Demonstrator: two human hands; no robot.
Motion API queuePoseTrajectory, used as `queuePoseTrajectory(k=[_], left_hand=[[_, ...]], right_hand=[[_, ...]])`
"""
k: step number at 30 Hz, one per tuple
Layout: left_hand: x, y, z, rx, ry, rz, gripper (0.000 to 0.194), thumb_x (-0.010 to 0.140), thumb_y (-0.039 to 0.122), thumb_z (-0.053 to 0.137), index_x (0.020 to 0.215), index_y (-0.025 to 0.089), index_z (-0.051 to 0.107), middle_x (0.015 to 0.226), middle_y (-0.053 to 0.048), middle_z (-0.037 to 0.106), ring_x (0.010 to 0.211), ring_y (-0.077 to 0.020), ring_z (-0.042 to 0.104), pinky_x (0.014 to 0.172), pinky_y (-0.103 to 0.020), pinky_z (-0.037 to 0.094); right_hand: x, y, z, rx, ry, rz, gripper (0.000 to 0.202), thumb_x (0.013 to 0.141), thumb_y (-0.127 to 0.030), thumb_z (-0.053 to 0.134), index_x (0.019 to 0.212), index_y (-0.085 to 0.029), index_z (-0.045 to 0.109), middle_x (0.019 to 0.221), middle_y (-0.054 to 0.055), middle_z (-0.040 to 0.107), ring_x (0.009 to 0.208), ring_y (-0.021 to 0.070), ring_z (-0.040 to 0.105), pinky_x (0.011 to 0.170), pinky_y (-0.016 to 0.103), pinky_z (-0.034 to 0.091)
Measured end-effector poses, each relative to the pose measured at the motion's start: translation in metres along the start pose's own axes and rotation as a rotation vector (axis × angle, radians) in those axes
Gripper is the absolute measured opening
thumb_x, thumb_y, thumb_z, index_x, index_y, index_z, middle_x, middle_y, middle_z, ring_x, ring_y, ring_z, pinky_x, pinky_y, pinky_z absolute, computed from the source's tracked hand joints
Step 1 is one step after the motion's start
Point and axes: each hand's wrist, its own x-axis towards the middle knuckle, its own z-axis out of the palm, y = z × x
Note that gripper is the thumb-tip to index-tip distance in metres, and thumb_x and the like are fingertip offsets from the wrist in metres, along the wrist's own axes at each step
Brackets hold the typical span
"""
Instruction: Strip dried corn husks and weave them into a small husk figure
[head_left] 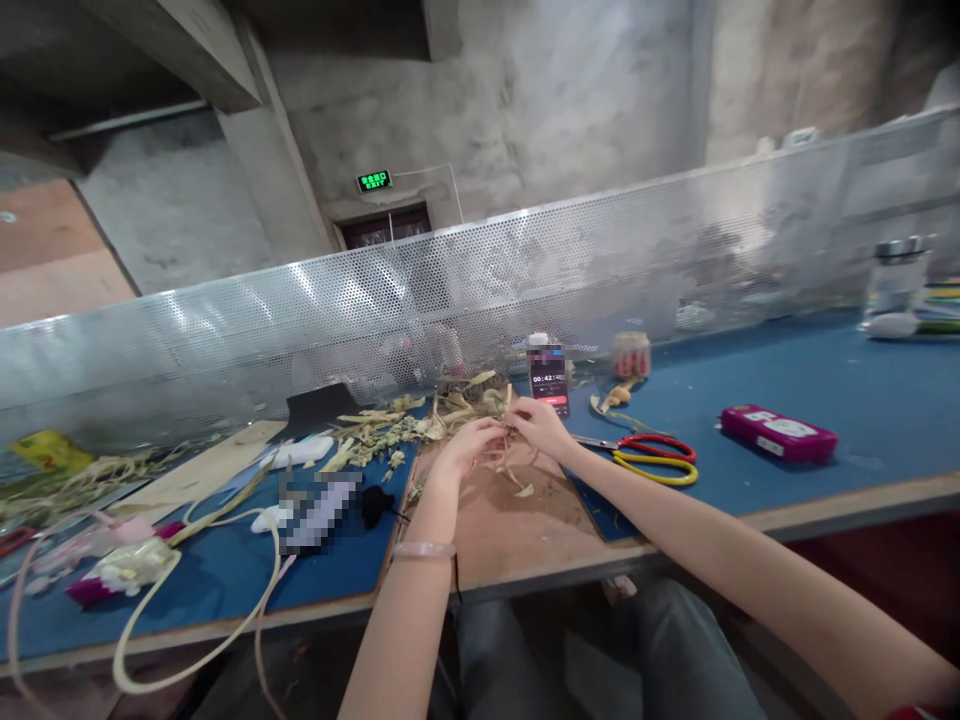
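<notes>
My left hand [474, 446] and my right hand [541, 426] meet over a brown wooden board [517, 525], their fingertips pinched close together. Between them are thin, pale strips of dried plant [510, 462]; the exact grip is small and blurred. Just beyond my fingers lies a heap of dried leaves and stalks [469, 398], at the board's far end. A phone [550, 382] showing a running timer stands upright behind my right hand. Scissors [656, 458] with one red and one yellow handle lie beside my right forearm.
Leaf scraps [386, 432] spread over the blue tabletop [885, 390]. A purple pack [780, 432] and a small jar [631, 355] are at right. Pale looped cords [274, 560] hang over the front edge at left. A perforated metal panel [360, 290] borders the back.
</notes>
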Motion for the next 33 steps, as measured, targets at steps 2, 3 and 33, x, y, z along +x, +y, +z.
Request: queuePoseTrajectory(k=[2,3,33], left_hand=[[0.000,0.000,0.000,0.003,-0.008,0.000,0.020,0.062,0.030,0.069,0.078,0.019,0.063,0.065,-0.001,0.060,0.057,-0.0111,0.054,0.056,-0.025,0.044],[0.000,0.000,-0.001,0.003,-0.013,0.004,0.020,0.063,0.030,0.068,0.078,0.019,0.063,0.065,0.000,0.060,0.057,-0.0108,0.054,0.057,-0.025,0.045],[0.007,-0.001,0.006,-0.136,-0.016,0.092,0.020,0.066,0.022,0.068,0.082,0.013,0.062,0.074,-0.005,0.067,0.065,-0.0142,0.061,0.068,-0.030,0.048]], right_hand=[[0.000,-0.002,0.000,-0.009,0.012,0.000,0.016,0.076,-0.023,0.051,0.063,-0.016,0.058,0.061,0.000,0.055,0.058,0.0109,0.047,0.056,0.022,0.035],[0.000,-0.003,-0.001,-0.012,0.020,-0.001,0.016,0.076,-0.022,0.051,0.063,-0.016,0.058,0.061,-0.001,0.055,0.057,0.0107,0.047,0.056,0.022,0.035],[0.003,0.002,-0.006,0.398,-0.237,0.206,0.028,0.076,-0.044,0.052,0.077,-0.016,0.057,0.063,-0.002,0.053,0.054,0.0100,0.048,0.051,0.023,0.038]])
